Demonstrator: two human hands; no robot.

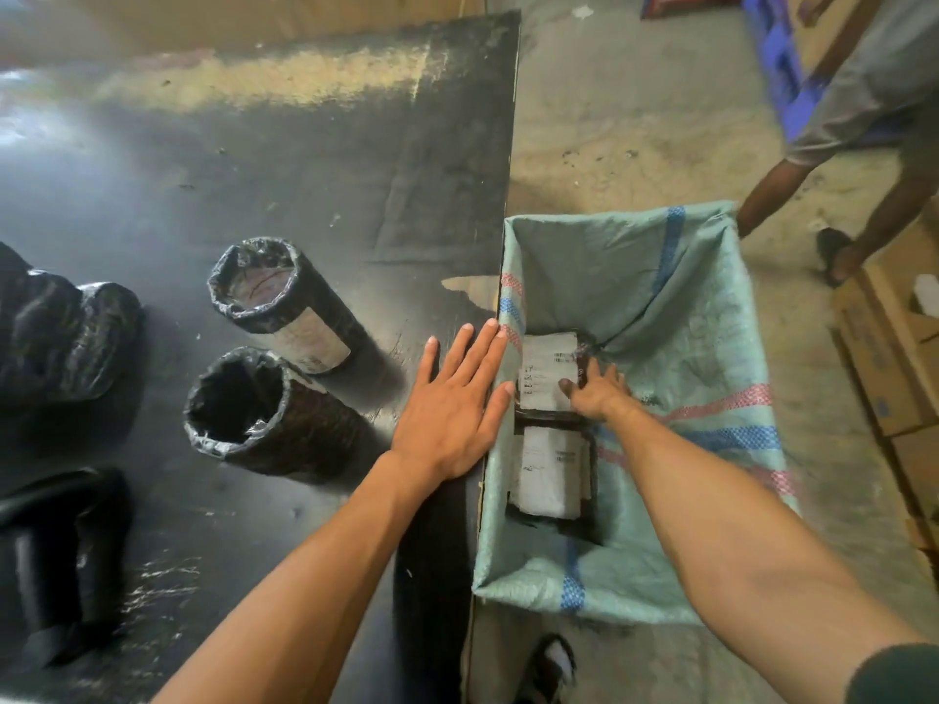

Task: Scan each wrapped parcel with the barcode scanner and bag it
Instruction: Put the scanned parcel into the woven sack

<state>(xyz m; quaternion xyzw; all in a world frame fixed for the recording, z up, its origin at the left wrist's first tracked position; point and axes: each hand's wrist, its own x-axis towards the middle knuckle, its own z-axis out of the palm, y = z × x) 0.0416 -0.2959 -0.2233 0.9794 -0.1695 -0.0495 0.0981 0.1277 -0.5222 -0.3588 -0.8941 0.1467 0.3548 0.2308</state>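
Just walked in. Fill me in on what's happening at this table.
A person is bagging wrapped parcels. The right hand reaches into the green woven sack beside the black table, resting on the upper of two flat black-wrapped parcels with white labels. The left hand lies flat and open at the table's edge. Two black-wrapped cylindrical parcels stand on the table. No scanner is visible.

Two flat labelled parcels [551, 370] [549, 472] lie in one green sack [676, 317] on the right. Two black-wrapped cylinders [282, 304] [259, 411] stand on the table [254, 170] (labels partly visible), and perhaps two more dark bundles [56, 332] [61, 556] sit far left.
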